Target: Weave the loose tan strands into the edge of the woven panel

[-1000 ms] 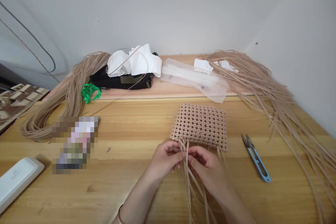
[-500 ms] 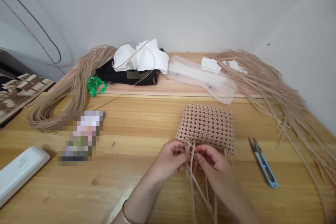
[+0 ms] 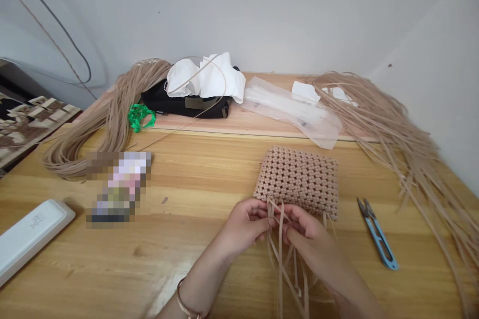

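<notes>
Both hands pinch narrowly on the flat tan strips (image 3: 280, 259): the left hand (image 3: 245, 227) and the right hand (image 3: 309, 239) almost meet, fingertips gathered where the strips leave the lower edge of the woven panel (image 3: 295, 182). The panel lies flat on the wooden table (image 3: 187, 269) at twelve o'clock from the hands, touching the left hand's fingers. The loose strip ends hang toward six o'clock. Blue-handled thread snips (image 3: 377, 236) lie at three o'clock, and a long bundle of strips (image 3: 396, 129) spreads at two o'clock.
</notes>
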`<state>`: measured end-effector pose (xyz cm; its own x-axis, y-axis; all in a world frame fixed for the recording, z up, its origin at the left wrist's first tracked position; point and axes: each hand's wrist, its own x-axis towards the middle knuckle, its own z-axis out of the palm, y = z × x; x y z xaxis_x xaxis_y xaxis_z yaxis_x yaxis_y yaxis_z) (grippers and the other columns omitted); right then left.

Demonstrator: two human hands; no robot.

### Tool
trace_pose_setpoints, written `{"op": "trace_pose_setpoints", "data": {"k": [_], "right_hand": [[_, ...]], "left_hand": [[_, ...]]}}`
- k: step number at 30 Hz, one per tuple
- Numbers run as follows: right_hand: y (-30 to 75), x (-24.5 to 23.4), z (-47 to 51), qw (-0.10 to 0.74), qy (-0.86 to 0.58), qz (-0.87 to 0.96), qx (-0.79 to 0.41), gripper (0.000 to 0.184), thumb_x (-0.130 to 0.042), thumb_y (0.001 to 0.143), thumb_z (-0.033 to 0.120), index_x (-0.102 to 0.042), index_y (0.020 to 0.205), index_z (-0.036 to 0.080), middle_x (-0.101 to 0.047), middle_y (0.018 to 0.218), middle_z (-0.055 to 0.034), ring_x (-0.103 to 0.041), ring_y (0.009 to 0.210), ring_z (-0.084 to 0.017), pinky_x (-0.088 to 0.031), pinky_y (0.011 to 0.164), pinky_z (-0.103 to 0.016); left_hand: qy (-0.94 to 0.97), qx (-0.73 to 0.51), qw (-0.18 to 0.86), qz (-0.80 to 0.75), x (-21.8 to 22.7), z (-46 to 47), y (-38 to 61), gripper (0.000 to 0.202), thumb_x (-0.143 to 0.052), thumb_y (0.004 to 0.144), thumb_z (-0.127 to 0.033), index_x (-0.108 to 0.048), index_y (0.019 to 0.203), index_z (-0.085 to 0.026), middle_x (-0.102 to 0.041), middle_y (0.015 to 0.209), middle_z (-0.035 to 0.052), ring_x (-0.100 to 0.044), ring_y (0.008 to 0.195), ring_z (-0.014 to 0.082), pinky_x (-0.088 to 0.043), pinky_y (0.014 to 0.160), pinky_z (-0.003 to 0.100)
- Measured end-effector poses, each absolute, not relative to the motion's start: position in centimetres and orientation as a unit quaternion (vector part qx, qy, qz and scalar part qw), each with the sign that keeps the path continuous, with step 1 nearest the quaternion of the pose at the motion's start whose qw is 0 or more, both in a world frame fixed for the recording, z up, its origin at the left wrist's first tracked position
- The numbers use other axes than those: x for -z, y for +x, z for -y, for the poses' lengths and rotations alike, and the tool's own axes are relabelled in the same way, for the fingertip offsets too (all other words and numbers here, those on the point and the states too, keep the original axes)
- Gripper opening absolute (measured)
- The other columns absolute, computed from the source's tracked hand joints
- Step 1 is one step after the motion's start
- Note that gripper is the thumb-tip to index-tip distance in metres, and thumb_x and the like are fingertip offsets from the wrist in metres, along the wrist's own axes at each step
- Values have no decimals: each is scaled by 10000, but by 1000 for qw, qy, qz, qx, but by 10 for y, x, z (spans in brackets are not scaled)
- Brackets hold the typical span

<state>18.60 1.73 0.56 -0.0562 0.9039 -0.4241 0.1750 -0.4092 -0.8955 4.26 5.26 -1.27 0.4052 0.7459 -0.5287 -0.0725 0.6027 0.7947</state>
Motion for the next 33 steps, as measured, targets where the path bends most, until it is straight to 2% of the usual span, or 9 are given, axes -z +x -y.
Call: {"op": "trace_pose_setpoints", "data": {"k": [3, 6, 9, 11, 15, 21, 27, 33], "right_hand": [[184, -7, -21, 308, -610, 458, -569, 251, -445, 708, 152, -563, 926, 192, -635, 853, -31, -580, 793, -176, -445, 752, -298], [182, -5, -22, 292, -622, 471, -553, 249, -412, 731, 158, -570, 920, 193, -626, 790, -19, -578, 789, -183, -439, 753, -307], [179, -2, -21, 271, -647, 491, -517, 259, -399, 758, 179, -577, 947, 188, -639, 861, -39, -574, 834, -199, -429, 764, -323], [176, -1, -21, 253, -663, 507, -490, 277, -392, 766, 182, -578, 971, 180, -648, 919, -61, -577, 849, -209, -420, 770, -332], [169, -8, -22, 200, -698, 528, -441, 378, -387, 723, 99, -580, 1035, 187, -674, 896, -62, -604, 833, -213, -411, 744, -314], [169, -11, -23, 153, -714, 549, -408, 309, -356, 779, 142, -606, 951, 201, -668, 863, -71, -595, 839, -235, -391, 714, -320], [175, -3, -21, 218, -686, 533, -444, 248, -377, 777, 183, -622, 796, 219, -630, 722, -27, -571, 784, -219, -391, 736, -321], [180, 3, -21, 289, -643, 492, -511, 286, -413, 777, 206, -663, 914, 192, -661, 805, -25, -565, 739, -195, -407, 691, -295]], "left_hand": [[352, -265, 757, -482, 13, -54, 41, 237, -668, 590, -185, -590, 802, -115, -599, 636, -11, -471, 391, 41, -296, 341, 152], [344, -271, 752, -492, 12, -55, 41, 251, -675, 597, -243, -586, 795, -117, -582, 588, -17, -498, 406, 64, -299, 340, 158], [343, -271, 744, -505, 11, -54, 42, 322, -650, 635, -409, -585, 761, -120, -542, 535, -29, -456, 374, 60, -254, 320, 166], [359, -278, 734, -506, 9, -52, 43, 379, -679, 602, -441, -596, 779, -116, -569, 599, -9, -466, 421, 61, -286, 354, 172], [423, -288, 697, -501, 4, -49, 45, 452, -781, 485, -253, -619, 881, -107, -617, 785, 39, -530, 639, 104, -395, 549, 199], [422, -287, 680, -527, 3, -51, 44, 255, -661, 579, -155, -634, 825, -93, -618, 717, 35, -538, 627, 114, -413, 587, 225], [401, -296, 689, -526, 4, -51, 43, 142, -581, 621, -108, -645, 747, -101, -636, 673, 30, -530, 539, 96, -441, 510, 215], [362, -298, 700, -539, 2, -53, 43, 155, -605, 594, -64, -623, 746, -87, -634, 688, 32, -542, 569, 96, -449, 490, 201]]}}
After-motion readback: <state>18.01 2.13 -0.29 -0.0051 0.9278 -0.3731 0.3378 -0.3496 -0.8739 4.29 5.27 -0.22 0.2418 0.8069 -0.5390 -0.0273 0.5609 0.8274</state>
